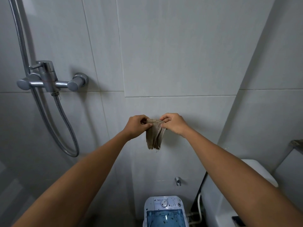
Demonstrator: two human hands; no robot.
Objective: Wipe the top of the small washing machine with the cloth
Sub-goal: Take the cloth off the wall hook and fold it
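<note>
— Where the frame ends at the bottom, what sits closest?

— The small washing machine (164, 210), pale blue and white, with a round dial on its control panel and a tinted see-through lid. Dark specks and droplets are scattered over its top. Just to its right stands a white toilet tank (218, 200), with a white hose running down between the two.

— And the arms?

— Both forearms reach up and forward from the lower corners, well above the machine. Nothing touches its top.

— Where is the cloth?

— The cloth (155, 136) is in the air between the two hands, in front of the tiled wall (172, 54). It is a brownish, ribbed fabric, bunched at the top and hanging down in loose folds to a frayed lower edge.

— How do the hands have it?

— The left hand (136, 126) has its fingers curled in and pinches the cloth's upper left corner. The right hand (173, 123) does the same at the upper right, thumb and fingertips closed on the fabric. The two hands are near each other, the cloth's top edge stretched across the small gap.

— Farther back?

— A small metal valve (177, 181) sits low on the wall above the machine. Up at the left, a chrome shower mixer (50, 81) is fixed to the tiles, its flexible hose (68, 131) looping down beneath it.
</note>
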